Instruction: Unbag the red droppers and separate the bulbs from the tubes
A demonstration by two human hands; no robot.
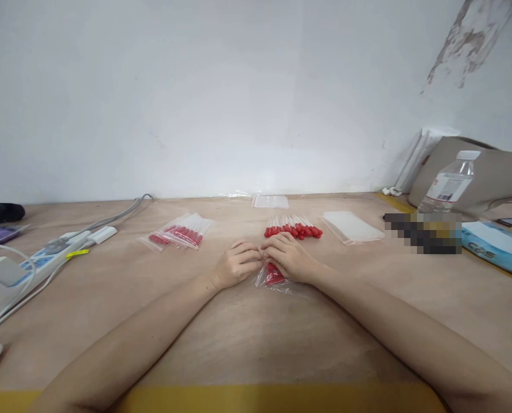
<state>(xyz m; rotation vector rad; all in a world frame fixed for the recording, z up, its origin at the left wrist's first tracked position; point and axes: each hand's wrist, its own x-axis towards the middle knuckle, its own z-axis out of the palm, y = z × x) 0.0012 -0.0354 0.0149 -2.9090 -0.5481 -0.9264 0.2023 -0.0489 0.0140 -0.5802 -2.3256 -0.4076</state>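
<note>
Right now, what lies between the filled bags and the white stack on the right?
In the head view, loose red-tipped sticks lie between the filled bags and the white stack, nearer the stack.

On the blue-and-white soft plastic packet [499, 251] to my right I read dark letters, apparently "C&S", middle character uncertain. White label [446, 188] on the clear plastic bottle [466, 167]: barcode noted, print illegible.

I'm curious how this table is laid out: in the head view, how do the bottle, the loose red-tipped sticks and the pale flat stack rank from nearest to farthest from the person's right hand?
From the right hand:
1. Red-tipped sticks, just beyond it.
2. Pale stack, to its right.
3. Bottle, much farther right.
</note>
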